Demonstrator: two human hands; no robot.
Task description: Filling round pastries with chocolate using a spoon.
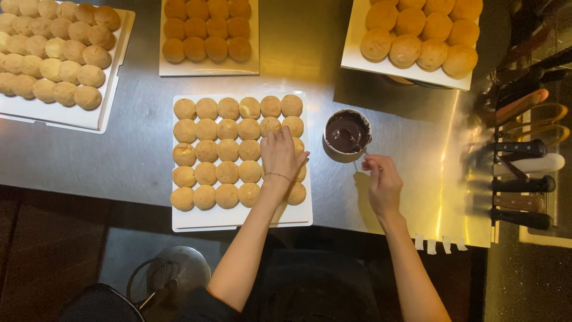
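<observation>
On the tray (238,219) — left hand (280,156) covers round buns (227,151).

Steel bench (143,155), four white trays of pale round buns on it, central tray (238,219), bowl of melted chocolate (347,132) just right, knife rack (524,173) at far right edge

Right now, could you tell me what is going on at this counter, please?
A person is working over a steel counter. Their left hand rests on the small round buns laid in rows on the white tray. Their right hand is just below a bowl of melted chocolate, fingers pinched; whether they hold anything I cannot tell. Three more trays of buns sit further back, and dark-handled knives lie at the right.
</observation>
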